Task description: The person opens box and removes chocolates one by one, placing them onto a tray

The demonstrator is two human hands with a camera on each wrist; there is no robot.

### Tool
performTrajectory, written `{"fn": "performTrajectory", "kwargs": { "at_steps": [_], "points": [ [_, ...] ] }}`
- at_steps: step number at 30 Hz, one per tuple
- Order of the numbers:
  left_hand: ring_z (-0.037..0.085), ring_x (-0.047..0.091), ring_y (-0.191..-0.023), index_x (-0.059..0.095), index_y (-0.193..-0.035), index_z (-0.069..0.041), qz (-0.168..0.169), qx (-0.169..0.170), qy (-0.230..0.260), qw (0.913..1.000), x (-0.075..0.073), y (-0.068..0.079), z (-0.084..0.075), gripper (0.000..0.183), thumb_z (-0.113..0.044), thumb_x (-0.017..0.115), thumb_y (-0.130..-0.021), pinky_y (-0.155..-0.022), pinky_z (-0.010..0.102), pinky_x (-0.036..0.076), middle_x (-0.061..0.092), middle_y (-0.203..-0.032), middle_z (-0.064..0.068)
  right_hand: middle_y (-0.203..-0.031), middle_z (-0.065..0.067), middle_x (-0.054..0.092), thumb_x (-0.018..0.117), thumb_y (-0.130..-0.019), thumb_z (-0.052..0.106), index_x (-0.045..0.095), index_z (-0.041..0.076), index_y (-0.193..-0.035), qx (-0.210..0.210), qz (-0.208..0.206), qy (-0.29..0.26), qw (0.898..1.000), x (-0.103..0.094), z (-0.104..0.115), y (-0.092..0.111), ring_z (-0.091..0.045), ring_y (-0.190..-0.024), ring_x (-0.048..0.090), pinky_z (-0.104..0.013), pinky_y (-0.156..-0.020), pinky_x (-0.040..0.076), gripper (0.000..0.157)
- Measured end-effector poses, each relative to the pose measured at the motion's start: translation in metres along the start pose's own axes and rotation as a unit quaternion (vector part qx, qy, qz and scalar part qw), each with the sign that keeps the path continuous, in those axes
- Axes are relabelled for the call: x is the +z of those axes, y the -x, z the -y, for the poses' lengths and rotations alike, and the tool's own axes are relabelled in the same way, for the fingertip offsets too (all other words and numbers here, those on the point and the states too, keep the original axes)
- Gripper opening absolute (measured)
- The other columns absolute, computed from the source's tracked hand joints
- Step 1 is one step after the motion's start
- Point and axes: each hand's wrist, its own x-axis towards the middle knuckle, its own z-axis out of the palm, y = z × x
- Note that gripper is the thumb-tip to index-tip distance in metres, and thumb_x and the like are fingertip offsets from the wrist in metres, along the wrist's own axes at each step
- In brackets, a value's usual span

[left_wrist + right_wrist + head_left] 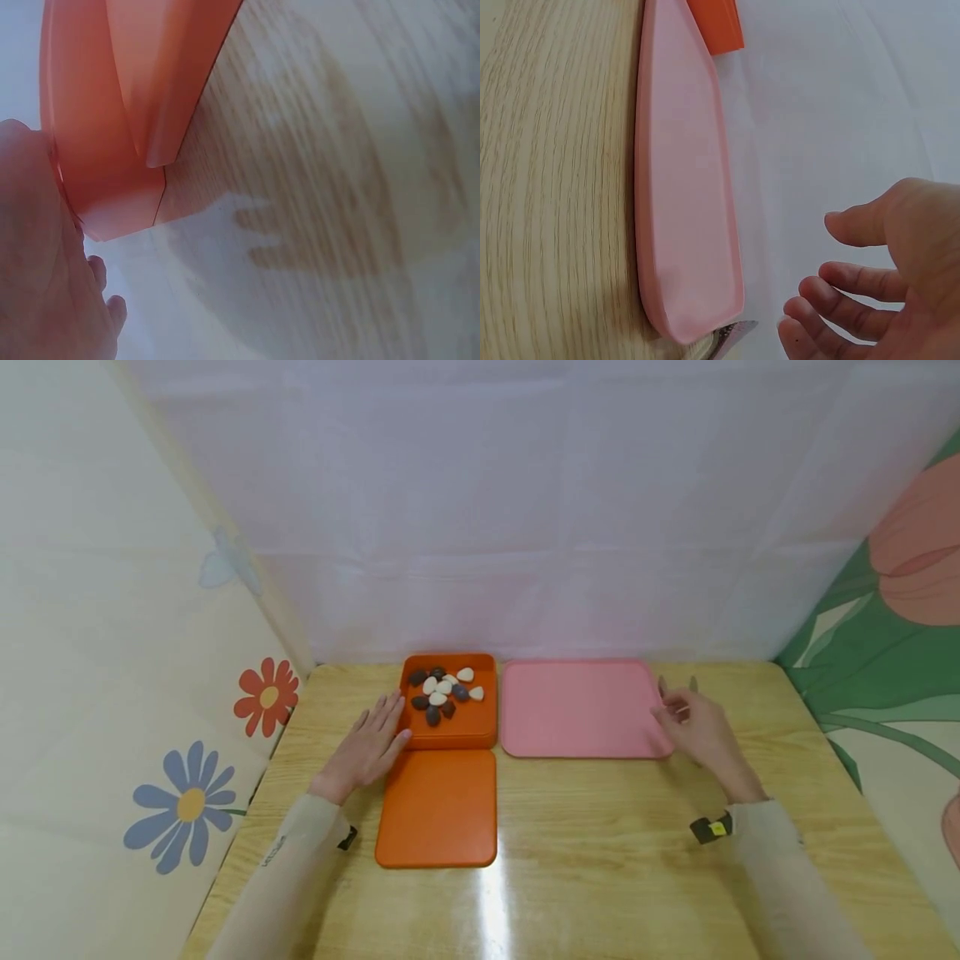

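Observation:
Dark and white pebbles [438,699] lie together in an open orange box [480,722]. My left hand [366,748] rests against the box's left side, its fingers straight along the wall; the left wrist view shows the same hand [45,255] at the box wall [112,202]. My right hand [697,727] hovers by the right end of a pink tray [581,710]. In the right wrist view that hand [855,285] has thumb and fingers apart, with nothing between them. Below it, a shiny metal tool [733,336] shows beside the tray's corner, its two ends spread apart; the rest is hidden.
A flat orange lid [438,810] lies in front of the box on the wooden table [585,860]. White cloth [555,527] hangs along the table's back edge, and flower-printed sheets [191,806] stand on the left and right sides.

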Motion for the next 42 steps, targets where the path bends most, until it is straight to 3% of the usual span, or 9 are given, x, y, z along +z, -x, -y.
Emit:
{"fn": "performTrajectory", "kwargs": {
  "at_steps": [10, 16, 20, 31, 42],
  "points": [
    [0.041, 0.01, -0.166, 0.013, -0.171, -0.002, -0.005, 0.002, -0.005, 1.0, 0.0, -0.001, -0.002, 0.072, -0.043, 0.036, -0.117, -0.132, 0.063, 0.012, 0.006, -0.181, 0.014, -0.129, -0.035, 0.06, 0.066, -0.106, 0.026, 0.06, -0.013, -0.136, 0.01, -0.007, 0.023, 1.0, -0.007, -0.021, -0.002, -0.051, -0.115, 0.06, -0.067, -0.093, 0.053, 0.049],
    [0.041, 0.011, -0.166, 0.012, -0.172, -0.002, -0.003, 0.002, -0.008, 1.0, -0.002, -0.002, -0.003, 0.072, -0.043, 0.036, -0.117, -0.132, 0.063, 0.012, 0.006, -0.181, 0.015, -0.127, -0.038, 0.057, 0.07, -0.103, 0.02, 0.056, -0.017, -0.139, -0.003, -0.032, 0.046, 0.998, -0.003, -0.03, -0.002, -0.052, -0.11, 0.057, -0.068, -0.091, 0.051, 0.053],
    [0.041, 0.012, -0.166, 0.013, -0.171, -0.002, -0.003, 0.002, -0.01, 0.9999, -0.002, -0.003, -0.003, 0.072, -0.044, 0.036, -0.117, -0.133, 0.062, 0.011, 0.007, -0.181, 0.015, -0.131, -0.041, 0.053, 0.072, -0.101, 0.018, 0.054, -0.017, -0.14, -0.003, -0.04, 0.066, 0.997, 0.0, -0.033, -0.002, -0.056, -0.116, 0.054, -0.072, -0.095, 0.048, 0.055],
    [0.041, 0.013, -0.166, 0.014, -0.171, -0.001, -0.002, 0.005, -0.009, 0.9999, -0.002, -0.003, -0.003, 0.072, -0.043, 0.036, -0.117, -0.132, 0.062, 0.013, 0.008, -0.18, 0.015, -0.143, -0.044, 0.043, 0.071, -0.1, 0.019, 0.05, -0.016, -0.145, 0.036, -0.029, 0.069, 0.997, 0.005, -0.041, -0.003, -0.061, -0.129, 0.044, -0.076, -0.104, 0.043, 0.062],
    [0.042, 0.014, -0.165, 0.015, -0.171, 0.0, -0.003, 0.007, -0.005, 1.0, -0.001, 0.0, -0.002, 0.072, -0.043, 0.037, -0.117, -0.132, 0.063, 0.015, 0.008, -0.18, 0.016, -0.152, -0.047, 0.031, 0.072, -0.1, 0.028, 0.035, -0.015, -0.158, 0.072, 0.002, 0.051, 0.996, 0.007, -0.052, 0.0, -0.064, -0.135, 0.036, -0.08, -0.107, 0.038, 0.081]
  ]
}}
